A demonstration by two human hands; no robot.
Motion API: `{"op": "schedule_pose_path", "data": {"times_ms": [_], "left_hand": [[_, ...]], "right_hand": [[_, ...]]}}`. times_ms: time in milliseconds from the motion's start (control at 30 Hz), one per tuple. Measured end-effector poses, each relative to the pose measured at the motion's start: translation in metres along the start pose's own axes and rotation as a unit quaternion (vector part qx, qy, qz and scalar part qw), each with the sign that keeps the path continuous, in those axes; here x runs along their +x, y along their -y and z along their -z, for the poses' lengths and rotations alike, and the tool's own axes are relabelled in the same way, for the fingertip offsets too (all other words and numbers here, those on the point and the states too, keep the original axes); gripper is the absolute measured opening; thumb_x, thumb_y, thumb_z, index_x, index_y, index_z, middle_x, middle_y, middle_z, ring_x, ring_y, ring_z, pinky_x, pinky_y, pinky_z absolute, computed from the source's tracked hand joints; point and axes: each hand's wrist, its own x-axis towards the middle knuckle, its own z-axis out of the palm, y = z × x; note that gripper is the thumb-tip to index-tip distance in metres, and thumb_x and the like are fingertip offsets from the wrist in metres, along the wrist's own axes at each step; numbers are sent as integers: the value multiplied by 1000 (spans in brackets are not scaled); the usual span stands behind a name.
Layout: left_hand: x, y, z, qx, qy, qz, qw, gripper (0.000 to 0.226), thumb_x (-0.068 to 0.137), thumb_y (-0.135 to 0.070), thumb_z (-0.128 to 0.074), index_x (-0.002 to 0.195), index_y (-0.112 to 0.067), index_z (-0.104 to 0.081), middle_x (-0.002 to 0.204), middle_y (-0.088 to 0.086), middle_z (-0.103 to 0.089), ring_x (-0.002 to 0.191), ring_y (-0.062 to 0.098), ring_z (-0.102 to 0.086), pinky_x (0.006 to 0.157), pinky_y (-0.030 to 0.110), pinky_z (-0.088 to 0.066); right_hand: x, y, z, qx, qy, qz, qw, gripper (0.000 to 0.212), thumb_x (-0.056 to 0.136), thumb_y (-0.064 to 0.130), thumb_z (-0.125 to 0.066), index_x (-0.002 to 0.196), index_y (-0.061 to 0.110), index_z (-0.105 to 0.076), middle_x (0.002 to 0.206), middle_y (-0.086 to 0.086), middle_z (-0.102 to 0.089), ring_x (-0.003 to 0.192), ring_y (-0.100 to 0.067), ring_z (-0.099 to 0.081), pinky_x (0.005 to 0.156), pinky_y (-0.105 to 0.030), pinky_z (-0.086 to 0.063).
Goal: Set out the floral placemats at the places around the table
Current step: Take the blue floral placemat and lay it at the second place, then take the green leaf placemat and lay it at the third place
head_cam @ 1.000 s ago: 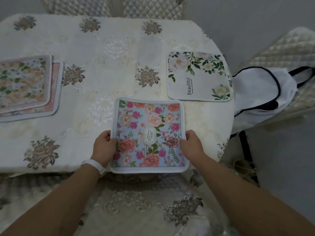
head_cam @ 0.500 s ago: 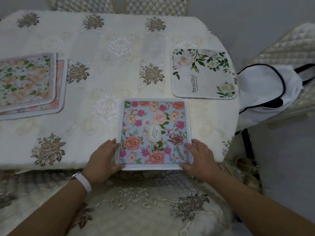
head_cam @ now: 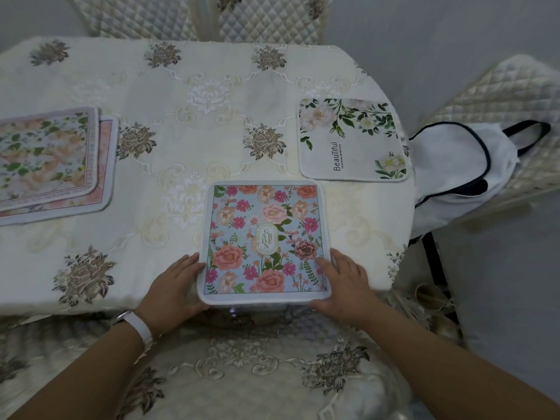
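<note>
Squarely, blue placemat (head_cam: 263, 237) at near edge of table (head_cam: 212, 74), top pointing away

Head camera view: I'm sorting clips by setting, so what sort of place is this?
Probably a home dining room: a table under an embroidered tablecloth, quilted chairs drawn up around it, and a blue placemat and a white placemat laid at two places.
</note>
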Motion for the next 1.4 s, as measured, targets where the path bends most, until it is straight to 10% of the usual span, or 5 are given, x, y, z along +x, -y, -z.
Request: {"op": "schedule_pose_path", "data": {"times_ms": [567,800,1000,1400], "left_hand": [[-5,-5,4,-17,11,25,1000,94,66,-72,-69,141,-20,-48,154,7,-39,145,26,-29,115,42,-28],[-23,-24,24,-146,-23,71,987,67,81,-38,-75,139,-19,-48,140,3,-54,126,19,-49,108,38,-40],[-51,-57,57,-87,-148,49,984,36,91,-33,-64,123,-18,-61,124,2,-64,116,21,-55,95,33,-43],[-158,-90,111,58,-246,79,964,47,87,-44,-43,118,-16,-65,121,3,-67,112,26,-60,95,40,-48]], "right_hand": [[-4,8,1,13,16,-9,1000,92,75,65,-60,151,35,-16,163,-6,-3,149,-25,-4,119,-45,-6],[-18,21,22,44,-52,-3,998,43,89,37,-56,128,19,-54,131,-3,-52,116,-22,-51,96,-38,-43],[-22,58,64,32,-129,79,988,37,96,31,-51,128,15,-59,123,0,-61,110,-19,-55,94,-35,-46],[-52,150,108,-7,-134,291,947,39,98,40,-41,129,21,-55,130,3,-57,117,-20,-50,102,-38,-40]]}}
